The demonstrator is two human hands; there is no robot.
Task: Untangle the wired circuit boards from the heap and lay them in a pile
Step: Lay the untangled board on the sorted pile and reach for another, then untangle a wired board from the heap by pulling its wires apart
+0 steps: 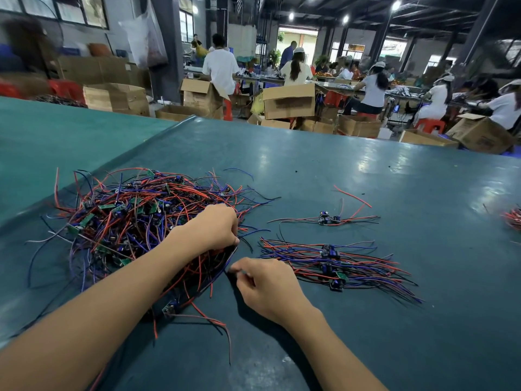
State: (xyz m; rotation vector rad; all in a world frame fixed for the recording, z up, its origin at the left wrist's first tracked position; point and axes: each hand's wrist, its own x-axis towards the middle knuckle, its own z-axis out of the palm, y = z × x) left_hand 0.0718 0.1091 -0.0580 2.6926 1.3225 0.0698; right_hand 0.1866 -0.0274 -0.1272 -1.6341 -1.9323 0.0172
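Left hand (215, 228) and right hand (267, 285) pinch heap's (127, 215) edge.

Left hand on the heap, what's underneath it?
The left hand sits on the right edge of the heap, with red and blue wires running beneath it. What else its fingers cover cannot be seen.
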